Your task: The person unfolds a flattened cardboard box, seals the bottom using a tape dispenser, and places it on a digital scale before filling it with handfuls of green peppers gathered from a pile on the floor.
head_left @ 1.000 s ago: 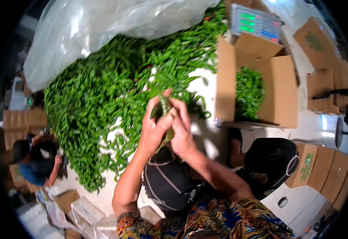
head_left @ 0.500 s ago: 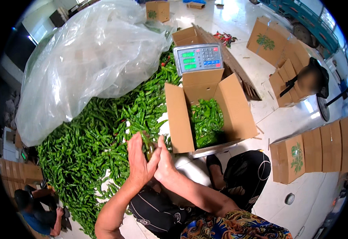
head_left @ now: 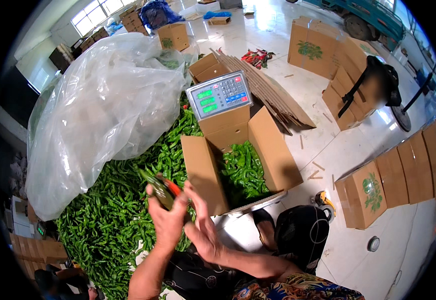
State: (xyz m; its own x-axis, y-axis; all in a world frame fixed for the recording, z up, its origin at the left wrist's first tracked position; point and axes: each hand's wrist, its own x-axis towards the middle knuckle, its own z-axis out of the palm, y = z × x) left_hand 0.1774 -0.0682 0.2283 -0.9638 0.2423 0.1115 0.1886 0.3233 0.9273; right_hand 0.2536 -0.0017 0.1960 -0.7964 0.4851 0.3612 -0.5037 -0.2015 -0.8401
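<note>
Beside the open carton's left flap, my left hand (head_left: 167,222) is closed around several chili peppers, long green ones (head_left: 150,181) and a red one (head_left: 172,187) sticking up past the fingers. My right hand (head_left: 204,235) is close against it on the right, fingers stretched upward and apart from the thumb; its inner side is partly hidden. A large heap of green peppers (head_left: 113,210) spreads over the floor beneath and left of my hands. In the open cardboard box (head_left: 283,152) lies a batch of green peppers (head_left: 243,172).
A digital scale display (head_left: 220,95) stands behind the box. Clear plastic sheeting (head_left: 98,115) covers the heap's far part. Flattened cardboard (head_left: 268,90) and red peppers (head_left: 258,58) lie beyond. Closed cartons (head_left: 373,192) line the right; a tape dispenser (head_left: 325,202) lies nearer. Another person (head_left: 63,282) is lower left.
My hands have shifted left and lower in the picture, and a red pepper now shows among the green ones. The view has turned, moving the box leftward. A tape dispenser has come into sight.
</note>
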